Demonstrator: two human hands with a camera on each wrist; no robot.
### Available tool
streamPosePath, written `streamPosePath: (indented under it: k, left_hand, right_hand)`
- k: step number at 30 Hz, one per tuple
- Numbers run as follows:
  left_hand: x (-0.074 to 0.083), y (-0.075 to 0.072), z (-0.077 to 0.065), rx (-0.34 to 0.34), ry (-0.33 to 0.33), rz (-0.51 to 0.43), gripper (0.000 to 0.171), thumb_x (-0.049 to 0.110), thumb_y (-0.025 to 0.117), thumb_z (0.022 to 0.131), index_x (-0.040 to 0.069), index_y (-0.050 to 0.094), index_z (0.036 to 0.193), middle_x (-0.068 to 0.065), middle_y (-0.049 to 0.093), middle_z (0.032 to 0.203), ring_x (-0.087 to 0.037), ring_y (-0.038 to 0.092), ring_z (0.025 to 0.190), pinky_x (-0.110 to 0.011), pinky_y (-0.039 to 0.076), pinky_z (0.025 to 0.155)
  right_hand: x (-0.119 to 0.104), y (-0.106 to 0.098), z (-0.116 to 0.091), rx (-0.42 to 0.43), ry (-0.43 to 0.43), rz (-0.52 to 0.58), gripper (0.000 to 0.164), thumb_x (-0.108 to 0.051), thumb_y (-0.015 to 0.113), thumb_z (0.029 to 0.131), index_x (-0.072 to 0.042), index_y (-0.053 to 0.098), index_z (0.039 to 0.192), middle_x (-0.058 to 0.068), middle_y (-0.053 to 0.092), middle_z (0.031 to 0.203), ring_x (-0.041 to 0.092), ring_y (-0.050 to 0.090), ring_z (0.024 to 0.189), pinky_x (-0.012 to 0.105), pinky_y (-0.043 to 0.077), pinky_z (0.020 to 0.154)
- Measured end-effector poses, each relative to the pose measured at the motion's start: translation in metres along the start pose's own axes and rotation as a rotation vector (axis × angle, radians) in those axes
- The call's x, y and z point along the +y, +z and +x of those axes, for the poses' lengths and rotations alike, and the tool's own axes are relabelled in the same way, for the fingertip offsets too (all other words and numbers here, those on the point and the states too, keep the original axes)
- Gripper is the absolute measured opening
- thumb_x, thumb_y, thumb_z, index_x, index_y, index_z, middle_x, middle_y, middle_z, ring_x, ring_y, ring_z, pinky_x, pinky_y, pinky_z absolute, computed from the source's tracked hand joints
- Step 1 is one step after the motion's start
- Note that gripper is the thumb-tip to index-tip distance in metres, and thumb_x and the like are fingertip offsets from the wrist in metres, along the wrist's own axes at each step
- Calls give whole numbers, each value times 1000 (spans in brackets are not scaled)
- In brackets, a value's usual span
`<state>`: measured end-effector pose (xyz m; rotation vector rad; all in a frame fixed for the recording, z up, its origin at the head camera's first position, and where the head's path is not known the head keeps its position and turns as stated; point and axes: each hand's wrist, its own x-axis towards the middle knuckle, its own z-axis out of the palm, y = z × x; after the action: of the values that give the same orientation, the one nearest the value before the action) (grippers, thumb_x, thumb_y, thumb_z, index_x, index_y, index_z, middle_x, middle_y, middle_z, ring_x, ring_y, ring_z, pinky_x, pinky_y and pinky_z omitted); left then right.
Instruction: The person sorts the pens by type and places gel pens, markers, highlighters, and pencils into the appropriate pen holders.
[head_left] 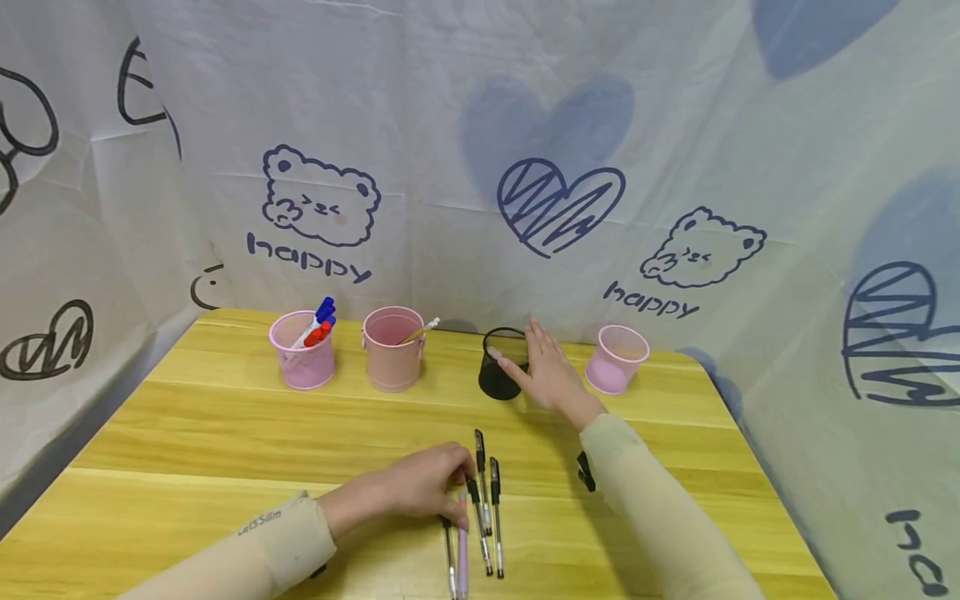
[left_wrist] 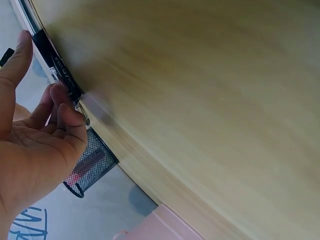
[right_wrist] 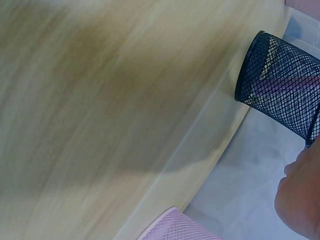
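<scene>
My left hand (head_left: 427, 483) reaches down over pens on the table. Its thumb and fingertips stand apart, close to a lilac pen (head_left: 462, 558). Beside that pen lie several clear pens with black caps (head_left: 495, 477); one black cap (left_wrist: 56, 65) shows near the fingers in the left wrist view. My right hand (head_left: 551, 371) is at the black mesh pen cup (head_left: 500, 383), fingers straight along its right side and thumb across its front near the rim. Through the mesh (right_wrist: 280, 65), a pinkish stick shows in the right wrist view.
Along the back edge stand a pink cup (head_left: 307, 371) with blue and red markers (head_left: 322, 321), a pink pail (head_left: 393, 367) with a thin stick (head_left: 418, 331), and a small pink cup (head_left: 611, 375) right of my right hand. Printed cloth (head_left: 442, 250) hangs behind the table.
</scene>
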<state>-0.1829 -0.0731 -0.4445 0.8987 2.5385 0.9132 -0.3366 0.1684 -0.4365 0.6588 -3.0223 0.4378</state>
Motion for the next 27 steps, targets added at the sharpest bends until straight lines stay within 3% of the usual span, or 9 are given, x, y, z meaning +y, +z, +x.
streamPosePath:
  k: [4, 11, 22, 27]
  left_hand:
    - [0, -2, -1, -10, -2, -9, 49, 33, 95, 72, 9, 67, 105, 5, 58, 96, -6, 52, 86, -24, 53, 80]
    - [-2, -5, -2, -18, 50, -5, 37, 28, 93, 75, 11, 71, 98, 5, 61, 93, -6, 56, 83, -21, 52, 77]
    - [-3, -1, -1, -31, 11, 31, 49, 44, 92, 76, 11, 68, 103, 7, 55, 97, -5, 51, 86, -23, 52, 81]
    - [-3, 1, 0, -27, -1, 30, 45, 42, 92, 76, 12, 67, 98, 7, 52, 96, -6, 50, 85, -24, 52, 80]
  right_hand:
    - [0, 1, 0, 0, 3, 2, 100, -76, 24, 102, 2, 13, 165, 18, 3, 174, 34, 9, 161, 47, 9, 131]
    - [1, 2, 0, 3, -1, 8, 100, -75, 24, 103, 2, 14, 165, 18, 5, 174, 34, 10, 160, 47, 10, 131]
    - [2, 1, 0, 6, 6, 4, 99, -75, 24, 103, 2, 14, 165, 18, 4, 174, 34, 9, 160, 46, 9, 131]
    - [1, 1, 1, -2, 11, 0, 101, -76, 23, 102, 1, 11, 165, 18, 4, 174, 34, 9, 160, 48, 10, 131]
